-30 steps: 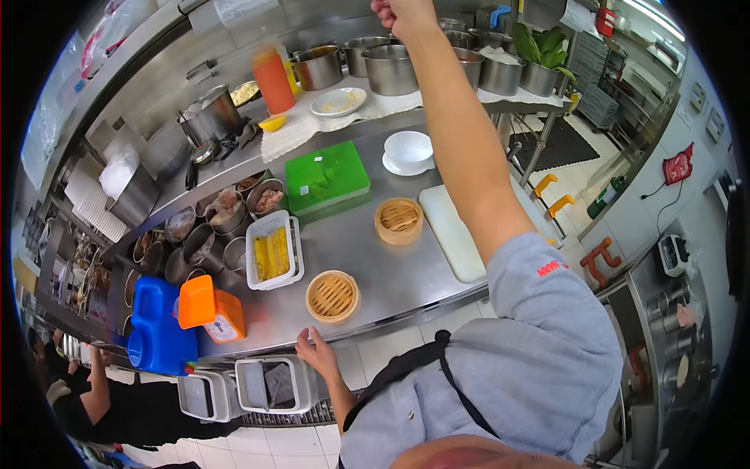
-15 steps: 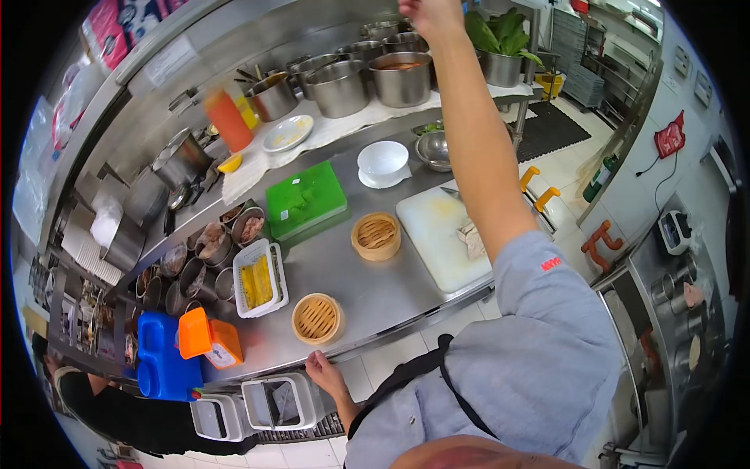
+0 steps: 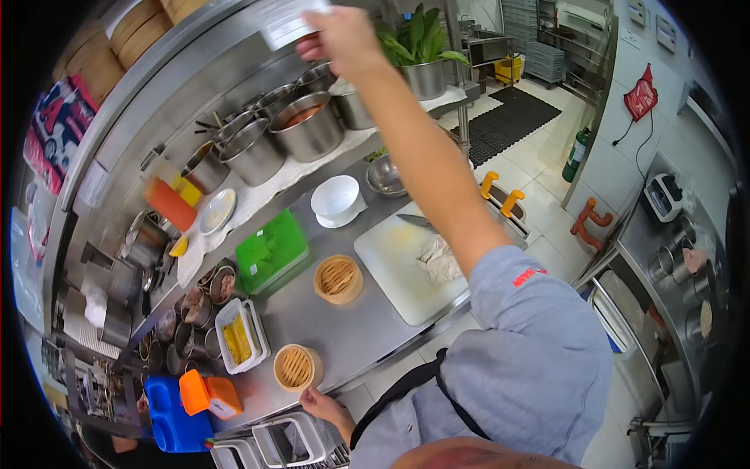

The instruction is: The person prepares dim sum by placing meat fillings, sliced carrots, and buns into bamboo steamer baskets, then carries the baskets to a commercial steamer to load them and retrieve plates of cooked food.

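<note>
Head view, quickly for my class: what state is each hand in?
Left hand: loosely curled at the nearer bamboo steamer; any grip can't be told.
Right hand: raised, fingers curled beside the white paper; hold unclear.

The right hand (image 3: 341,39) is now fully in view, further left and beside a blurred white paper (image 3: 286,22). The left hand (image 3: 325,408) is closer to the lower bamboo steamer (image 3: 298,368). With the view turned, large round containers (image 3: 139,31) appear upper left.
</note>
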Available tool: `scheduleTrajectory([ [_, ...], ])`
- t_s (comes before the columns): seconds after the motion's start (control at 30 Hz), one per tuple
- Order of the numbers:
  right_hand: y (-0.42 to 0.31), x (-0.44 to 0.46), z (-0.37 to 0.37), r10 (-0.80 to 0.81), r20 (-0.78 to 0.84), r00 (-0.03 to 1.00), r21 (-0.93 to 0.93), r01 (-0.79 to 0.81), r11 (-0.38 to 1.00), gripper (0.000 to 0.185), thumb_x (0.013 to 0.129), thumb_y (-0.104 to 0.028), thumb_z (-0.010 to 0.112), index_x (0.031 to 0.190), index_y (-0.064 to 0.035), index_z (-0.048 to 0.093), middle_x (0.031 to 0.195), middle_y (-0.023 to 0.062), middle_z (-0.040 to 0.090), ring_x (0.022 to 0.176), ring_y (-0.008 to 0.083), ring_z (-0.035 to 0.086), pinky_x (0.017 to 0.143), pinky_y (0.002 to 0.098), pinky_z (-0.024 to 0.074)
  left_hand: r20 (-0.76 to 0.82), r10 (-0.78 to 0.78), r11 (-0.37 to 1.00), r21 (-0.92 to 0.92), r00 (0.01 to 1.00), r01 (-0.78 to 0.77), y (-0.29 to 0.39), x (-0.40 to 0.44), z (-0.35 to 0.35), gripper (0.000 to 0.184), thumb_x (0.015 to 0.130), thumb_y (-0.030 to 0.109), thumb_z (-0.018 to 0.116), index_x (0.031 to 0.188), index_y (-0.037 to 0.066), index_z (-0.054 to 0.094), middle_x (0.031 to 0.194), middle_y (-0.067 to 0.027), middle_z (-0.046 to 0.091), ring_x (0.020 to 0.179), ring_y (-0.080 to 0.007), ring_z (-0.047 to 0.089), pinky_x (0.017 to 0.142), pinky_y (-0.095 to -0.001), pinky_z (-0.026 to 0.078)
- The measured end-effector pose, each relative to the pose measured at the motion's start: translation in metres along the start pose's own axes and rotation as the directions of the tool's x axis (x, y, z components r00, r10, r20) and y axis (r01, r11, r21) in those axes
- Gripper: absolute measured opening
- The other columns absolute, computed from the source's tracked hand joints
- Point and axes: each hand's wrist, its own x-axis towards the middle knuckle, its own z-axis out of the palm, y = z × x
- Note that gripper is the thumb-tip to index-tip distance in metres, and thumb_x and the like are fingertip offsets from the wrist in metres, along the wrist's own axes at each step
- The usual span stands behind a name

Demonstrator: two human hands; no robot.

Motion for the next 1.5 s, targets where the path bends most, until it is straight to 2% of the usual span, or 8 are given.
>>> scheduleTrajectory([
  [0.17,-0.069,0.047,-0.149,0.021,-0.291,0.956,0.038,-0.011,0.999,0.008,0.087,-0.015,0.059,0.089,-0.0079,0.056,0.070,0.0042,0.053,0.053,0.0152,0.049,0.041,0.0264,0.0393,-0.181,0.092,0.992,0.103,0.979,-0.074,-0.013,0.010,-0.010,0.026,0.093,0.019,0.058,0.099,-0.006,0.053,0.090,-0.0143,0.056,0.082,-0.0237,0.053,0.077,-0.0371,0.044],
  [0.3,-0.090,0.097,-0.175,0.060,0.081,0.995,-0.117,-0.050,0.992,0.015,0.088,-0.013,0.064,0.085,0.0012,0.060,0.066,0.0076,0.060,0.051,0.0166,0.056,0.046,0.0272,0.0479,-0.229,0.059,0.988,0.153,0.972,-0.024,0.004,0.017,-0.014,0.028,0.092,0.018,0.059,0.102,-0.008,0.052,0.095,-0.0172,0.055,0.082,-0.0260,0.053,0.077,-0.0395,0.045],
  [0.47,-0.098,0.069,-0.159,0.052,-0.274,0.960,-0.295,-0.135,0.946,0.017,0.079,-0.012,0.065,0.088,0.0010,0.060,0.068,0.0091,0.060,0.042,0.0159,0.051,0.033,0.0279,0.0368,-0.357,0.089,0.995,0.065,0.930,-0.070,0.007,0.019,-0.005,0.026,0.090,0.016,0.059,0.099,-0.008,0.055,0.087,-0.0145,0.057,0.078,-0.0228,0.052,0.074,-0.0374,0.044],
  [0.63,-0.084,0.082,-0.156,-0.095,-0.203,0.975,-0.060,0.085,0.995,0.014,0.087,-0.017,0.063,0.090,-0.0038,0.059,0.068,0.0069,0.060,0.050,0.0199,0.057,0.038,0.0314,0.0445,-0.326,0.135,0.959,0.280,0.936,-0.041,-0.027,0.027,-0.015,0.034,0.090,0.024,0.062,0.104,-0.006,0.058,0.100,-0.0197,0.061,0.094,-0.0323,0.058,0.087,-0.0414,0.046],
  [1.0,-0.068,-0.012,-0.090,-0.564,0.094,0.820,-0.733,0.441,0.519,0.029,0.087,-0.025,0.061,0.105,-0.0018,0.064,0.093,0.0146,0.065,0.080,0.0269,0.060,0.070,0.0365,0.0502,0.016,0.256,0.916,0.316,0.967,-0.247,-0.022,0.082,-0.031,0.034,0.088,0.027,0.068,0.110,0.002,0.062,0.105,-0.0191,0.053,0.097,-0.0326,0.053,0.087,-0.0412,0.044],
  [1.13,0.027,-0.159,-0.049,-0.084,0.373,0.924,-0.828,0.372,0.419,0.035,0.087,-0.022,0.059,0.116,-0.0022,0.057,0.110,0.0164,0.059,0.099,0.0323,0.054,0.082,0.0411,0.0468,0.299,0.401,0.822,0.301,0.866,-0.484,-0.014,0.085,-0.016,0.045,0.080,0.030,0.076,0.113,0.005,0.061,0.120,-0.0267,0.042,0.108,-0.0396,0.046,0.092,-0.0460,0.042],
  [1.27,0.194,-0.307,-0.052,0.571,0.409,0.712,-0.911,0.348,0.220,0.044,0.087,-0.020,0.057,0.128,-0.0027,0.050,0.126,0.0182,0.053,0.117,0.0378,0.048,0.094,0.0457,0.0435,0.426,0.541,0.692,0.263,0.725,-0.672,-0.019,0.100,0.020,0.055,0.072,0.037,0.081,0.111,0.004,0.060,0.121,-0.0307,0.043,0.108,-0.0430,0.046,0.090,-0.0487,0.043],
  [1.5,0.270,-0.426,-0.025,0.657,0.536,0.530,-0.834,0.456,0.311,0.056,0.078,-0.020,0.064,0.129,-0.0002,0.051,0.127,0.0239,0.053,0.122,0.0414,0.046,0.107,0.0565,0.0279,0.517,0.527,0.677,0.225,0.675,-0.701,0.011,0.117,0.059,0.051,0.082,0.035,0.073,0.115,-0.001,0.059,0.124,-0.0357,0.043,0.114,-0.0469,0.045,0.097,-0.0530,0.038],
])
